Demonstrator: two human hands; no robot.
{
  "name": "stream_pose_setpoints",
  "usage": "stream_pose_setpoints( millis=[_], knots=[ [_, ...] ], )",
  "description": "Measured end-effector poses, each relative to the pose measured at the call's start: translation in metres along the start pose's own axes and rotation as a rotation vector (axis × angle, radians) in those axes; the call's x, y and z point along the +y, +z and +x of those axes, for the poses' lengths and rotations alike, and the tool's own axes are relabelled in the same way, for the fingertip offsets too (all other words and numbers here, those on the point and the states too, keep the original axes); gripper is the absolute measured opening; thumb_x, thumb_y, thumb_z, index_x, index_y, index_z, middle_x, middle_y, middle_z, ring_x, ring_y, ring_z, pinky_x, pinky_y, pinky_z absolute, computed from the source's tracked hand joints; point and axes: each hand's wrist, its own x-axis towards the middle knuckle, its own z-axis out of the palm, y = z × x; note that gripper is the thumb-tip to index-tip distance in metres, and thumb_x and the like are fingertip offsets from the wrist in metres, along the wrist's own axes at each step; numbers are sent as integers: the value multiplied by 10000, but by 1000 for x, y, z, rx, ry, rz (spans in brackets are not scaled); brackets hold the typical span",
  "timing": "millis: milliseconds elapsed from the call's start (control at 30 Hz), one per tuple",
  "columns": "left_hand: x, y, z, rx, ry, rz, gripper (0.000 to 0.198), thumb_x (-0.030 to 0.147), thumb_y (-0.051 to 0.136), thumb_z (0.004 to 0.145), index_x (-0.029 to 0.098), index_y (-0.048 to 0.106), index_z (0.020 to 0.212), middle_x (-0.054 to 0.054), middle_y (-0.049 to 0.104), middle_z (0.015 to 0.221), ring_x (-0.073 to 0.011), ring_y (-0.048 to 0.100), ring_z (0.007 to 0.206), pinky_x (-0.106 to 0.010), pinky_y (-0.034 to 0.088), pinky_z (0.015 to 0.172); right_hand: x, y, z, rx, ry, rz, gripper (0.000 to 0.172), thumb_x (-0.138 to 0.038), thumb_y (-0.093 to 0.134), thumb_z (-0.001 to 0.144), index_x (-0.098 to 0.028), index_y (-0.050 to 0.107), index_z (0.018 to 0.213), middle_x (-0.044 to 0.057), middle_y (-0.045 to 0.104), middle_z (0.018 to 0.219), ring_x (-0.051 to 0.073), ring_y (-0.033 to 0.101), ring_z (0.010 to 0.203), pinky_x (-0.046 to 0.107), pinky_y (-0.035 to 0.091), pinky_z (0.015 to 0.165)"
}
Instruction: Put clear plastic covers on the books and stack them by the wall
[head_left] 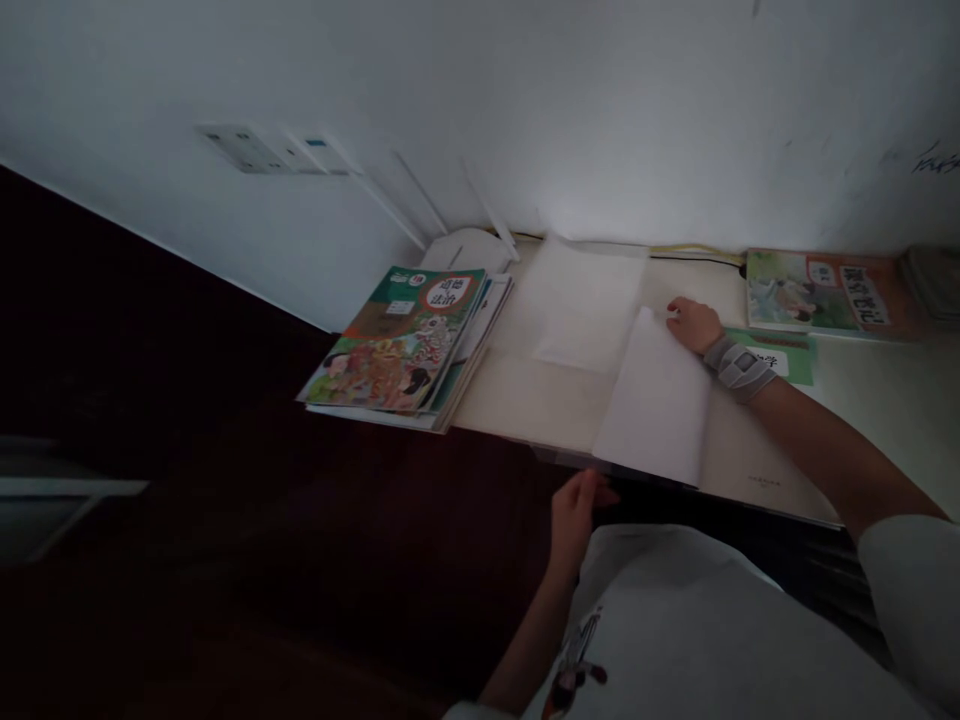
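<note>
A white sheet of paper (652, 410) lies at a slant on the pale desk, its lower edge reaching the desk's front edge. My right hand (694, 322), with a grey band around the wrist, is closed at the sheet's upper edge, its fingers curled and partly hidden. Below the sheet's lower left corner, at the front edge of the desk, is my left hand (576, 505). Its fingers are bent together, and whatever they hold is hidden. A thin, see-through white sheet (585, 305) lies flat to the left of the paper.
A stack of textbooks (397, 345) stands at the desk's left end, before a white router (465, 248) with antennas. A green booklet (795, 358) lies beside my right wrist. More books (825, 290) and a yellow cable (690, 250) lie along the wall.
</note>
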Motion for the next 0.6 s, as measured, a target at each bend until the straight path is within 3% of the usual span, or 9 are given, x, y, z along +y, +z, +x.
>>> stream_pose_setpoints(
  millis=[100, 233, 400, 600],
  knots=[
    [6, 16, 3, -162, -111, -175, 434, 544, 522, 806, 127, 640, 792, -79, 680, 704, -198, 661, 652, -323, 543, 626, 1, 0, -1, -20, -46, -52, 338, -247, 458, 813, -188, 617, 1105, 119, 662, 1087, 265, 610, 954, 379, 424, 795],
    [22, 28, 11, -123, -58, -206, 330, 415, 666, 719, 144, 646, 905, -78, 700, 881, -199, 667, 768, -313, 544, 669, -1, -2, -4, -87, -121, -82, 281, -342, 513, 789, -212, 643, 1002, 90, 683, 1020, 251, 615, 912, 357, 428, 758],
    [27, 28, 3, -127, 55, -69, 570, 360, 667, 727, 162, 488, 1230, -105, 692, 980, -236, 666, 890, -373, 544, 757, -10, -7, -6, -106, -186, -143, 376, -483, 558, 753, -187, 609, 981, 120, 642, 1050, 267, 584, 947, 387, 415, 790],
    [26, 32, -5, -126, 178, 46, 524, 312, 590, 794, 187, 393, 1263, -103, 669, 1024, -215, 658, 925, -375, 530, 808, -24, -10, 4, -207, -288, -90, 680, -471, 680, 670, -173, 488, 1250, 180, 516, 1254, 339, 496, 1126, 437, 414, 860]
  ],
)
